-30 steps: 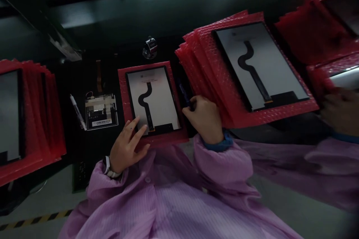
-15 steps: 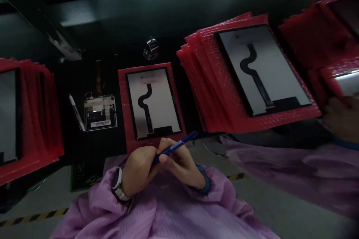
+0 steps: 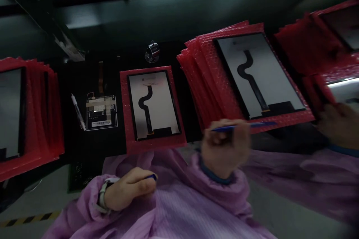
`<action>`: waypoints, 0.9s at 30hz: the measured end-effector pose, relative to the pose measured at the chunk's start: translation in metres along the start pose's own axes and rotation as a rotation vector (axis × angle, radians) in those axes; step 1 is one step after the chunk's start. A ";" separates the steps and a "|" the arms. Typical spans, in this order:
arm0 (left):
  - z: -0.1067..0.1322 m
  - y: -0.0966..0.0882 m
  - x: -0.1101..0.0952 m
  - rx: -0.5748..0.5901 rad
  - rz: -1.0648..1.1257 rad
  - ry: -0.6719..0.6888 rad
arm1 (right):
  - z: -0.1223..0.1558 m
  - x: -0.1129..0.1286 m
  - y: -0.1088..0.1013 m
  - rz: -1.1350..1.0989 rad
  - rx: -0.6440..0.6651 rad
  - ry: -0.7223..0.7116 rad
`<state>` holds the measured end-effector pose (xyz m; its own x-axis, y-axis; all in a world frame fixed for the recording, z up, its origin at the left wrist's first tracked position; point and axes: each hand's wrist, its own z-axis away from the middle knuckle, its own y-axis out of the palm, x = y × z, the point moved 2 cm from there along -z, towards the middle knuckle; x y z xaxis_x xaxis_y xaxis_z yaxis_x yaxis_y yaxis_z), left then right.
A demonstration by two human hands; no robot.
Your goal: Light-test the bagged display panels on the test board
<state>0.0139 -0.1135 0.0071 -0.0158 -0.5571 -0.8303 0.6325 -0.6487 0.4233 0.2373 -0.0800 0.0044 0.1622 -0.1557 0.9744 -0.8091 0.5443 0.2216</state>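
Observation:
My left hand (image 3: 130,189), with a watch at its wrist, is closed in front of my body around a small blue pen cap (image 3: 151,176). Blurred by motion, my right hand (image 3: 226,145) grips a blue pen (image 3: 259,124) that points right, over the front edge of the right-hand stack. An LCD panel (image 3: 165,102) with a curved black ribbon cable lies on a red bubble-wrap bag (image 3: 155,145) before me; neither hand touches it. Another LCD panel (image 3: 276,78) rests on top of a stack of red bubble-wrap bags (image 3: 202,78), just beyond my right hand.
To the left are a taped circuit module (image 3: 101,114), a white pen (image 3: 77,111) and another red stack (image 3: 53,108). A chrome tally counter (image 3: 152,51) stands at the back. On the far right a co-worker's hand (image 3: 339,123) is near more red bags (image 3: 308,44).
My hands have parted and the cap has come off the pen. The right hand has moved right and up with the pen; the left has dropped lower with the cap.

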 end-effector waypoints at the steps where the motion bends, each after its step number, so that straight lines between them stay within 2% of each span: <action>1: 0.003 -0.006 0.004 -0.079 -0.042 0.030 | -0.009 0.004 -0.004 -0.018 -0.092 -0.081; 3: 0.005 -0.020 0.008 -0.345 -0.246 0.128 | -0.019 0.002 -0.005 0.022 -0.102 -0.137; 5: -0.001 -0.033 0.006 -0.572 -0.507 0.225 | -0.019 -0.011 0.004 0.101 0.052 -0.135; 7: -0.013 -0.043 0.002 -0.697 -0.719 0.278 | -0.014 -0.030 0.018 0.191 0.227 -0.101; 10: -0.029 -0.054 0.000 -0.824 -0.869 0.300 | -0.011 -0.054 0.035 0.323 0.357 -0.041; 13: -0.034 -0.056 0.002 -0.859 -0.904 0.329 | -0.011 -0.061 0.041 0.379 0.440 -0.036; 17: -0.032 -0.055 0.004 -0.872 -0.939 0.351 | -0.011 -0.058 0.042 0.404 0.522 -0.023; 27: -0.031 -0.055 0.003 -0.893 -0.921 0.392 | -0.014 -0.061 0.043 0.386 0.537 0.017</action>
<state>0.0032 -0.0638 -0.0303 -0.5798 0.1783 -0.7950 0.7997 -0.0621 -0.5971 0.2005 -0.0359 -0.0447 -0.1907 -0.0167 0.9815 -0.9794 0.0712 -0.1891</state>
